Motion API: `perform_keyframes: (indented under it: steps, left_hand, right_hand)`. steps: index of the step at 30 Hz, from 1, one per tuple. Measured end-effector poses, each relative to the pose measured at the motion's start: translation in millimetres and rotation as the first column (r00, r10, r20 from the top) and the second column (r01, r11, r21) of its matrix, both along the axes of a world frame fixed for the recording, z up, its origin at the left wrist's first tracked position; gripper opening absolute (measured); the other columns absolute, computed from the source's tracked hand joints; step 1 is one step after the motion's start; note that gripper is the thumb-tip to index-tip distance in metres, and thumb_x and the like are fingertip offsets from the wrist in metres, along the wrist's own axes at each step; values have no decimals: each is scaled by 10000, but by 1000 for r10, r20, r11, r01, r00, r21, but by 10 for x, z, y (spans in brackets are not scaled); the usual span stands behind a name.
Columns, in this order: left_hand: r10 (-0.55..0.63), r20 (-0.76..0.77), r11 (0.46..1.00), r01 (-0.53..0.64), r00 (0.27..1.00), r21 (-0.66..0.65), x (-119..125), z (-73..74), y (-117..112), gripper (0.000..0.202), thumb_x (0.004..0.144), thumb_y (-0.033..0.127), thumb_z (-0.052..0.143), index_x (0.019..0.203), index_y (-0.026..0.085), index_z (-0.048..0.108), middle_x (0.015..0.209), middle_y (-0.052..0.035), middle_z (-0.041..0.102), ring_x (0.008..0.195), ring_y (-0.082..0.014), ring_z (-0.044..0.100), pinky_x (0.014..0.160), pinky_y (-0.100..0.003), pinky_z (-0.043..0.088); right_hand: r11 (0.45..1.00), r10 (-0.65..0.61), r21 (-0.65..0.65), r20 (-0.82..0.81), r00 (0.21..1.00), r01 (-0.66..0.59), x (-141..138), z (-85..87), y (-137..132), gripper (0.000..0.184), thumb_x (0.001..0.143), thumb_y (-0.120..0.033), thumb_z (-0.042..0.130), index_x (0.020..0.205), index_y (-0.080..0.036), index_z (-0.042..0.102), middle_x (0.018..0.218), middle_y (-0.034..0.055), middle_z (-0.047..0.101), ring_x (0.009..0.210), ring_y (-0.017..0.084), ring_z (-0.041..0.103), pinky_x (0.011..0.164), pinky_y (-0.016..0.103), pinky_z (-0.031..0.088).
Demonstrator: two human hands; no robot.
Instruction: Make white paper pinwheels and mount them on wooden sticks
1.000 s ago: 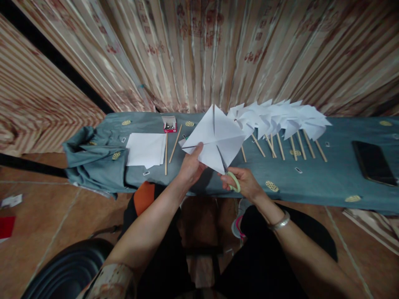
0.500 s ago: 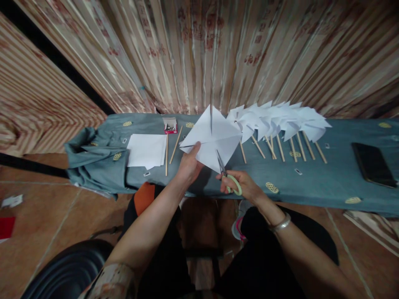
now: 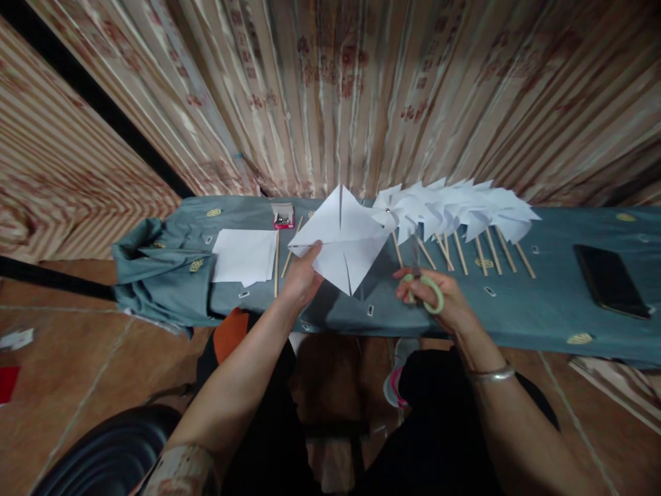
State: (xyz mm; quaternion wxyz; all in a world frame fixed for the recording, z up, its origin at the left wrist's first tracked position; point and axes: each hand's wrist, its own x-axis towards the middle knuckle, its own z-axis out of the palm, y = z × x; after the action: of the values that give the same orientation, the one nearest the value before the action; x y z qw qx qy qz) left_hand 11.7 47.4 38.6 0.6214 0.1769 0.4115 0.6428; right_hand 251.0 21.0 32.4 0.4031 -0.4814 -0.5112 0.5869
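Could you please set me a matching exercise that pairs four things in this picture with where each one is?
Things:
1. cut paper square
2. scissors
3. phone
4. stack of plain sheets

Places:
A. lying near the right end of the table
B. held up in the left hand
C. held in the right hand
D. flat on the table, to the left of the left hand

Pairs: 1-B, 2-C, 3-A, 4-D.
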Motion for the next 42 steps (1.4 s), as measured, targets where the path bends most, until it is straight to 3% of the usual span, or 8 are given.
perform_keyframes:
  steps: [2, 4, 12, 18, 25, 31, 34, 42]
  left_hand:
    - [-48, -23, 999, 48, 999, -3, 28, -33, -22, 232, 789, 176, 659, 1017, 131, 669, 967, -88, 753, 1029, -232, 687, 960, -372, 515]
    - [-116, -60, 993, 115, 991, -18, 56, -64, -47, 241, 748, 205, 702, 974, 127, 679, 939, -95, 752, 1002, -247, 693, 934, -382, 521]
    - [-321, -228, 947, 307, 919, -95, 109, -111, -123, 335, 543, 365, 839, 779, 160, 718, 793, -56, 753, 803, -242, 696, 741, -316, 513]
    - [-329, -252, 944, 311, 910, -109, 89, -108, -132, 330, 538, 358, 824, 786, 161, 731, 826, -56, 759, 850, -247, 689, 807, -328, 487]
    - [-364, -242, 931, 346, 900, -114, 96, -105, -127, 402, 545, 380, 836, 851, 142, 729, 857, -86, 759, 950, -295, 684, 895, -384, 483]
    - [-378, -3, 926, 378, 926, 0, 141, 15, -123, 489, 696, 592, 689, 980, 193, 694, 1004, -101, 736, 1129, -325, 623, 949, -447, 494]
    - [-430, 19, 902, 428, 903, 63, 159, 43, -155, 547, 661, 610, 724, 1035, 214, 669, 1086, -98, 712, 1146, -330, 610, 949, -486, 494]
    - [-168, -276, 974, 203, 946, 105, 343, -78, -163, 416, 514, 243, 856, 872, 170, 656, 938, -52, 735, 943, -218, 671, 944, -371, 474]
  right_hand:
    - [967, -228, 115, 9, 974, 225, -1, -34, 65, 470, 591, -517, 831, 911, -208, 682, 709, 12, 710, 589, 139, 602, 563, 262, 467]
    - [927, -324, 203, 13, 946, 315, -10, -57, 116, 462, 573, -458, 854, 930, -226, 671, 768, 7, 725, 676, 160, 643, 629, 278, 493]
    - [969, -178, 185, 63, 982, 164, -83, -89, 148, 484, 532, -443, 871, 902, -208, 667, 725, 1, 713, 646, 155, 633, 592, 278, 483]
    - [915, -336, 257, 64, 940, 310, -12, -70, 177, 479, 545, -452, 864, 916, -227, 663, 747, -9, 710, 704, 164, 652, 632, 283, 513]
    - [973, -202, 119, 39, 979, 196, -48, -95, 173, 487, 485, -448, 878, 842, -193, 666, 574, -68, 597, 508, 92, 508, 487, 228, 413]
    - [924, -374, 35, -110, 921, 380, -213, -129, 206, 478, 466, -425, 880, 827, -215, 650, 671, -50, 655, 583, 121, 568, 567, 264, 473]
    - [881, -465, 2, -187, 865, 474, -341, -146, 249, 469, 461, -425, 874, 811, -216, 641, 719, -35, 680, 625, 138, 594, 626, 289, 493]
    - [899, -420, 43, -200, 885, 436, -626, -156, 279, 421, 555, -452, 808, 847, -211, 622, 712, -13, 696, 657, 169, 626, 636, 307, 499]
